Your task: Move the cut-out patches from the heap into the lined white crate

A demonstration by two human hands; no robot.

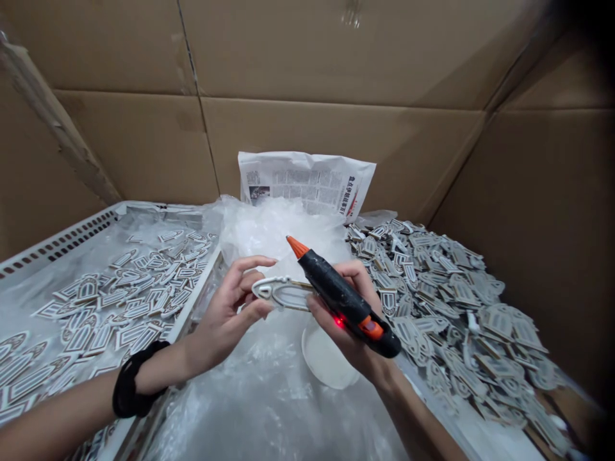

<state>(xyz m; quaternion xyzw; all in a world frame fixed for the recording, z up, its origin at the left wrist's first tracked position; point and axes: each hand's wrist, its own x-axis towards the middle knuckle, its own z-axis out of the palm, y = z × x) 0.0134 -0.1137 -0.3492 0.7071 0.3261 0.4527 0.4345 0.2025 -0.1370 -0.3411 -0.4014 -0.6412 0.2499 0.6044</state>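
Plastic sheeting (259, 365) between two piles of pieces (446, 314), newspaper (307, 186) behind.

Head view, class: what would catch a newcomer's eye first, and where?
The black-and-orange glue gun, slanting across the centre in the right hand, with a red light glowing. The left hand pinches a white-rimmed piece beside it. Then come heaped pieces at right, scattered pieces at left.
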